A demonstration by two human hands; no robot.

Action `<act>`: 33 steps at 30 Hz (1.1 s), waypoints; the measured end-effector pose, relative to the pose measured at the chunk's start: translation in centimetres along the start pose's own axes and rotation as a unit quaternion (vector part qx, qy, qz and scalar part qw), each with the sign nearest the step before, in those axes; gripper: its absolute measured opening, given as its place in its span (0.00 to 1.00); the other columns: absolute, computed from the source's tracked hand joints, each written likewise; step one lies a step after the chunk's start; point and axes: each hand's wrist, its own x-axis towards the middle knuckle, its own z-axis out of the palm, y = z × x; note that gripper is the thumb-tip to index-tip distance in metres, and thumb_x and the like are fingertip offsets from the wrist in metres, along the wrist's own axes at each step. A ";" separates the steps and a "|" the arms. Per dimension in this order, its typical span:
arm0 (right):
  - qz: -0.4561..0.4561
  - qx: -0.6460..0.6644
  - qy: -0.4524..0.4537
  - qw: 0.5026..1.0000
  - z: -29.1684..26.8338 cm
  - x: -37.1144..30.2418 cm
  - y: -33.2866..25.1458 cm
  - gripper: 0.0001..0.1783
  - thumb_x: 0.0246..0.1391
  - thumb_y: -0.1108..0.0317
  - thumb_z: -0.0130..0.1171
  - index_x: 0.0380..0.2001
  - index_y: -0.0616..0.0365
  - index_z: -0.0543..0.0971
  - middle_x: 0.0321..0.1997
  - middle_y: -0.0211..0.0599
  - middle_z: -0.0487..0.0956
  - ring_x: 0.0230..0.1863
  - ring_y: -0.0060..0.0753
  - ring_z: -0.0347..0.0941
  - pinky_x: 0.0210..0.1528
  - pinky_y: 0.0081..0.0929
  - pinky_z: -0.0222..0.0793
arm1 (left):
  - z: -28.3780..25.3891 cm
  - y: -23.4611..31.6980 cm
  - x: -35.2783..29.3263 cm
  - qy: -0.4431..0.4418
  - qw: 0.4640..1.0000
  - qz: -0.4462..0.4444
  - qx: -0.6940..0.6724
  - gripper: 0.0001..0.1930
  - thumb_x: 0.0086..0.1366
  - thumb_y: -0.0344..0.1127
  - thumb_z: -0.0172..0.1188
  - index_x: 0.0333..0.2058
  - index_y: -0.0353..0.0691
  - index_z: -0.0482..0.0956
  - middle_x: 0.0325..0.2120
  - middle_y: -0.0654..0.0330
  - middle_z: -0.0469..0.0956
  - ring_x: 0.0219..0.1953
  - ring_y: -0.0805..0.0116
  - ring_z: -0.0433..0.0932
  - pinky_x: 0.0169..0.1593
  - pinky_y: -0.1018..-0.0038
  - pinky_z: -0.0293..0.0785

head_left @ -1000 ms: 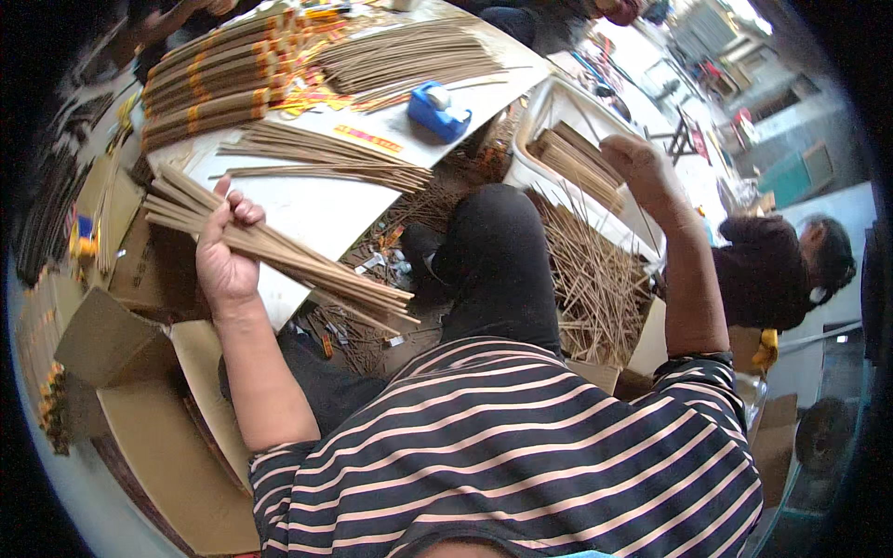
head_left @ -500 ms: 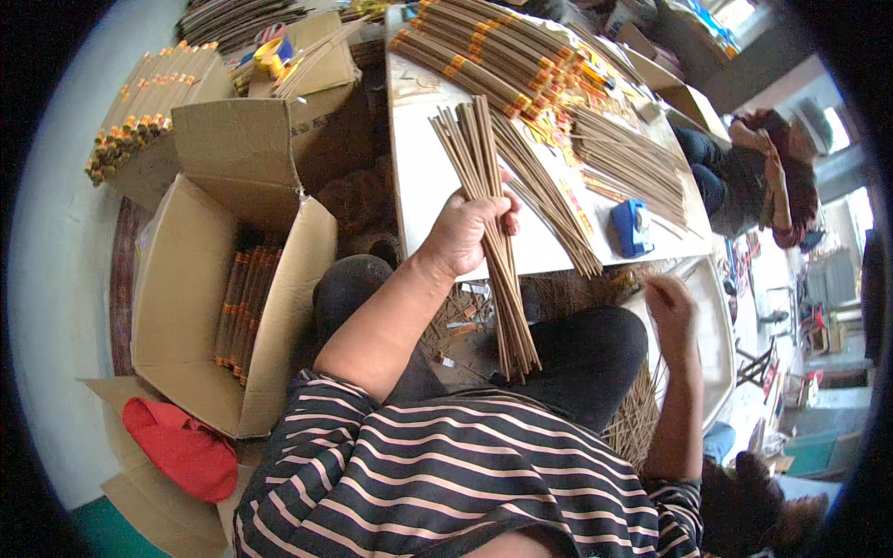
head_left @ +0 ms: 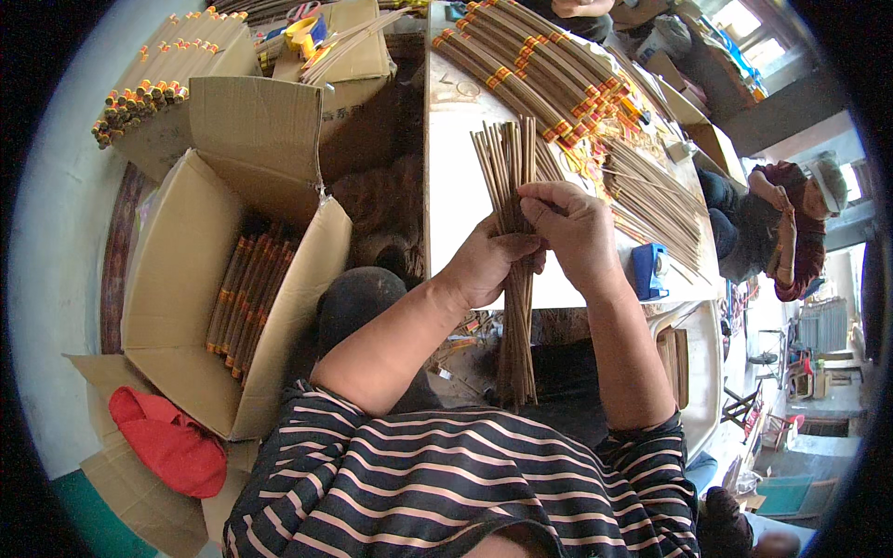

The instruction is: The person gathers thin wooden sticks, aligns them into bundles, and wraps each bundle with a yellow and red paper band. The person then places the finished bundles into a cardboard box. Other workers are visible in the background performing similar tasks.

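Observation:
My left hand (head_left: 486, 265) is wrapped round the middle of a bundle of thin brown incense sticks (head_left: 517, 358), which stands nearly upright in the picture at the table's near edge. My right hand (head_left: 579, 228) meets it from the right, thumb and forefinger pinched at the bundle's side just above the left hand. Whether a single stick is between those fingertips I cannot make out. Behind the hands, more loose incense sticks (head_left: 651, 191) lie on the white table (head_left: 458, 200). A blue tape dispenser (head_left: 649, 270) stands at the table's near right corner.
Banded incense bundles (head_left: 530, 60) are stacked at the table's far side. Left of me is an open cardboard box (head_left: 160, 288) holding several wrapped bundles (head_left: 251, 302); a red cloth (head_left: 167, 442) lies beside it. Another person (head_left: 791, 219) sits at the right, beyond the table.
My right hand has come up from the lower right to the bundle. The bundle has turned more upright in my left hand. The whole view has shifted slightly.

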 end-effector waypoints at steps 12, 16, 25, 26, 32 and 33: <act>0.079 -0.008 -0.003 0.997 0.0 0.1 -1.9 0.11 0.50 0.69 0.59 0.34 0.66 0.76 0.25 0.31 0.76 0.23 0.17 0.69 0.23 0.15 0.67 | -0.3 0.0 -0.1 -0.029 0.999 0.007 0.012 0.10 0.51 0.22 0.48 0.34 0.35 0.70 0.25 0.61 0.72 0.26 0.70 0.73 0.32 0.76 0.72; 0.090 -0.045 -0.005 0.995 -0.1 0.3 -2.3 0.11 0.49 0.69 0.60 0.32 0.66 0.76 0.24 0.31 0.76 0.23 0.18 0.69 0.24 0.16 0.67 | -0.2 -0.4 -0.1 -0.018 0.999 0.016 0.028 0.11 0.51 0.24 0.51 0.36 0.35 0.70 0.25 0.61 0.72 0.26 0.70 0.73 0.33 0.75 0.72; 0.082 0.037 -0.015 0.996 -0.6 0.5 -1.0 0.10 0.51 0.68 0.58 0.33 0.66 0.75 0.23 0.30 0.75 0.21 0.16 0.67 0.22 0.13 0.64 | 0.2 0.6 -0.4 -0.033 0.999 -0.008 0.011 0.12 0.50 0.23 0.50 0.35 0.33 0.71 0.26 0.58 0.73 0.27 0.67 0.74 0.34 0.74 0.72; 0.085 0.063 -0.016 0.994 -0.5 0.6 -0.6 0.10 0.51 0.68 0.58 0.32 0.66 0.75 0.22 0.30 0.75 0.21 0.16 0.68 0.22 0.14 0.64 | 0.6 0.8 -0.6 -0.026 1.000 -0.009 0.007 0.11 0.50 0.23 0.48 0.34 0.33 0.71 0.26 0.59 0.73 0.27 0.68 0.73 0.34 0.75 0.71; 0.099 0.158 -0.034 0.982 -0.8 0.8 -0.4 0.10 0.50 0.68 0.58 0.32 0.66 0.75 0.22 0.30 0.75 0.20 0.16 0.67 0.22 0.16 0.64 | 0.5 1.0 -0.5 -0.030 0.999 -0.018 0.004 0.10 0.51 0.22 0.47 0.35 0.33 0.71 0.27 0.59 0.73 0.27 0.70 0.72 0.33 0.76 0.71; 0.103 0.159 -0.036 0.981 -0.8 0.9 -0.3 0.10 0.50 0.69 0.58 0.32 0.66 0.75 0.22 0.30 0.75 0.20 0.16 0.67 0.22 0.16 0.64 | 0.5 1.0 -0.5 -0.028 0.999 -0.017 0.009 0.10 0.52 0.22 0.47 0.35 0.33 0.71 0.27 0.59 0.73 0.27 0.70 0.72 0.33 0.76 0.70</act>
